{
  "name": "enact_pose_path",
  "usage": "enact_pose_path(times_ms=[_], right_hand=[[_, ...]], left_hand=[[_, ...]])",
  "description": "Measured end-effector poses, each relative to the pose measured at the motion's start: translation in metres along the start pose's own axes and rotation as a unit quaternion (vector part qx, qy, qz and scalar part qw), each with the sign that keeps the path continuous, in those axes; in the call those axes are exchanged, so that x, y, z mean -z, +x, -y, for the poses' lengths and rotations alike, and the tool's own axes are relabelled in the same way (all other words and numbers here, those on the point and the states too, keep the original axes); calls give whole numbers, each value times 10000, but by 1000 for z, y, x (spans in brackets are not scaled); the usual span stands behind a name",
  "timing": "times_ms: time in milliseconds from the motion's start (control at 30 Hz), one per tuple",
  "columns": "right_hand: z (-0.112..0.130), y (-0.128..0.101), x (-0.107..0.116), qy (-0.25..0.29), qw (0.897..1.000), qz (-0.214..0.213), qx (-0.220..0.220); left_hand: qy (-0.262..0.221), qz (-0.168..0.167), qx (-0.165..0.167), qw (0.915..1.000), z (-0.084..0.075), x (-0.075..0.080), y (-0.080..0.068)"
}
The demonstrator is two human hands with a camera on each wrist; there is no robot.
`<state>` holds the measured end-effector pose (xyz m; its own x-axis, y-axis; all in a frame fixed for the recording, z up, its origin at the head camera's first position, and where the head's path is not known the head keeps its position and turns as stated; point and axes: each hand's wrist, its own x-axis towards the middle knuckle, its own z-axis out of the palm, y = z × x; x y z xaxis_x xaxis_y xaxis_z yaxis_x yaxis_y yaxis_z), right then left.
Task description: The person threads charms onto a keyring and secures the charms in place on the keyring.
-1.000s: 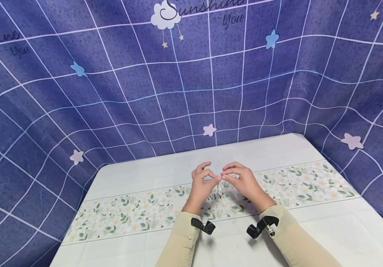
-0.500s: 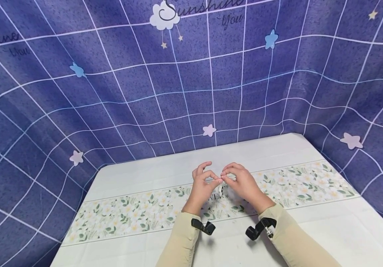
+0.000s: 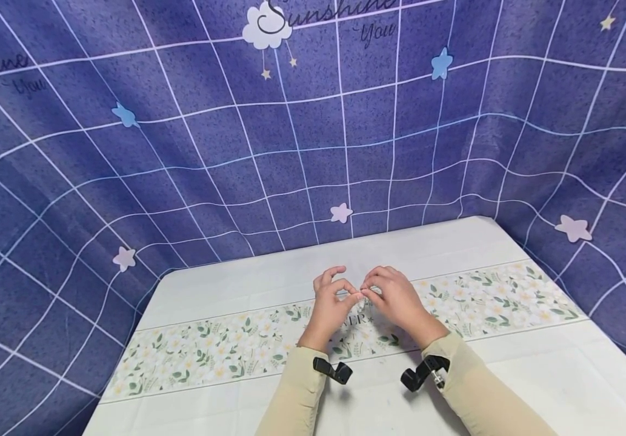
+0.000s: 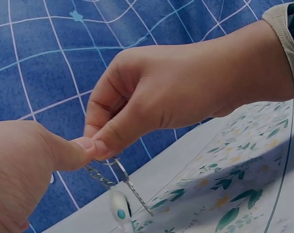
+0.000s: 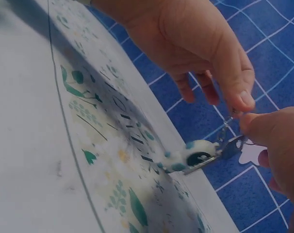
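My left hand and right hand meet fingertip to fingertip above the middle of the table. Between them they pinch a thin metal key ring, largely covered by their thumbs and index fingers. From it hangs a silver key with a toothed blade, its head clearer in the right wrist view. A short chain carries a small white charm with blue-green spots and a dark patch. Exactly which part of the ring each hand grips cannot be told. The left hand's other fingers are raised.
Under the hands is a table in a white cover with a printed floral band. A blue gridded curtain stands behind it and at both sides. Black camera mounts sit on both wrists.
The hands stay together in nearly the same place, with small shifts of the right hand's fingers. The hanging pieces below the fingertips have swung and turned slightly.
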<state>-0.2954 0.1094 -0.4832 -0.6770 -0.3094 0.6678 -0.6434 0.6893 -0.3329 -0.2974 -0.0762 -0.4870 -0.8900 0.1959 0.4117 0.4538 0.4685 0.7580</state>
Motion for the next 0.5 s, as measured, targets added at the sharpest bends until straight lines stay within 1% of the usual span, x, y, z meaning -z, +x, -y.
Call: enact_pose_path(times_ms=[133, 267, 333, 500], right_hand=[[-4, 0, 2, -70, 9995, 115, 275], [-6, 1, 5, -48, 9987, 264, 429], [-6, 1, 7, -31, 9983, 317, 494], [-7, 1, 10, -78, 9974, 363, 613]], left_hand=[[-52, 40, 219, 9997, 0, 2, 0], [-59, 106, 415, 9991, -1, 4, 0], [2, 151, 436, 9989, -1, 5, 0], [336, 304, 324, 9984, -3, 8, 1]])
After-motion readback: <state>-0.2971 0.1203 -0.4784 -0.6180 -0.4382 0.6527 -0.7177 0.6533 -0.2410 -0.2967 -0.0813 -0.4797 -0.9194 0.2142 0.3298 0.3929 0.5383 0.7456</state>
